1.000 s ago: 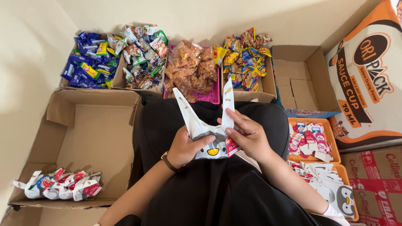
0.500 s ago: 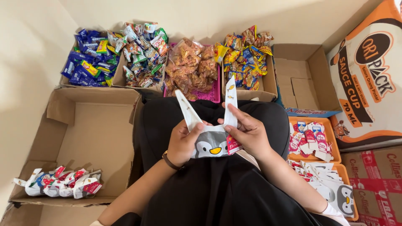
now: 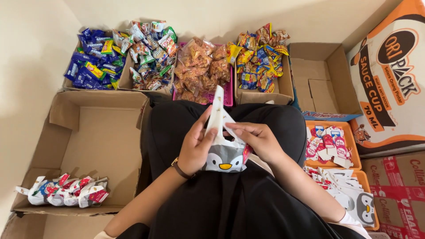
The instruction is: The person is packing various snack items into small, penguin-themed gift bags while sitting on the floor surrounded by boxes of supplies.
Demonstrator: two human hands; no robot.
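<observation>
Four snack boxes (image 3: 183,59) stand ahead of the lap, a carton (image 3: 95,141) lies left, trays (image 3: 330,148) lie right.

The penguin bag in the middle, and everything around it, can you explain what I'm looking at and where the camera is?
The one view comes from a camera worn on a person's head, looking down at their lap, which is covered in black cloth. There is no machine here, only two bare hands.

The left hand, with a watch strap at the wrist, and the right hand both hold a small white plastic bag printed with a grey penguin face. Its two long white handles are pinched together and stand upright.

Ahead, against the wall, open cardboard boxes hold blue snack packets, mixed colourful packets and yellow packets; a pink basket holds clear bags of orange snacks. To the left, a large brown cardboard box holds a row of filled, tied bags. To the right, orange trays hold small red and white packets and a stack of flat penguin bags.
</observation>
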